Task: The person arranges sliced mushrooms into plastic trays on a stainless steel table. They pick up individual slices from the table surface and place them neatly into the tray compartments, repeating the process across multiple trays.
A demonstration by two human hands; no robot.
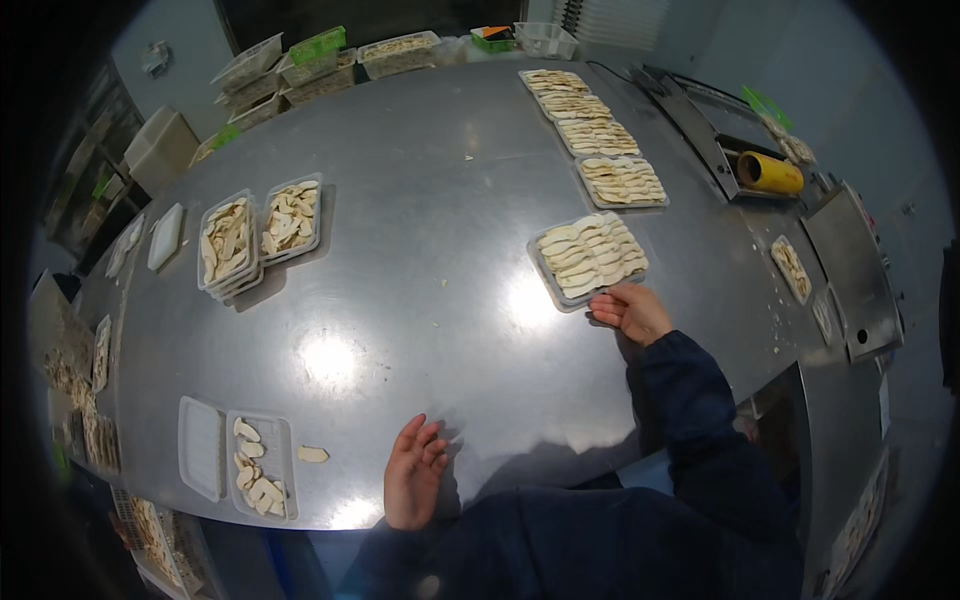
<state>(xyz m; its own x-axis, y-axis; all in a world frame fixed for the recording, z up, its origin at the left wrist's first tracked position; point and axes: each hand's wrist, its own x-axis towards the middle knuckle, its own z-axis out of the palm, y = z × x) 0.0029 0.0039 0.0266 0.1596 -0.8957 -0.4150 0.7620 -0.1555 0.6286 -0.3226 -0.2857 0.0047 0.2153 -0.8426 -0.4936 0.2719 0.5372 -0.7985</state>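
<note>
My right hand (634, 311) is at the near edge of a clear plastic tray (551, 281), its fingers curled at the rim. Overlapping rows of pale mushroom slices (592, 253) fill this tray. Over the table near its front edge, my left hand (416, 472) holds nothing, with its fingers loosely bent and apart. To its left, one loose mushroom slice (313, 454) lies on the metal beside a tray (282, 450) with several scattered slices. An empty-looking plastic tray (202, 450) stands against that one's left side.
More filled trays (621, 182) run in a line towards the back. Trays of jumbled slices (229, 238) are on the left of the steel table (390, 225). A wrapping machine (694, 127) with a yellow roll (771, 172) stands at right. Plastic baskets (397, 56) line the far edge.
</note>
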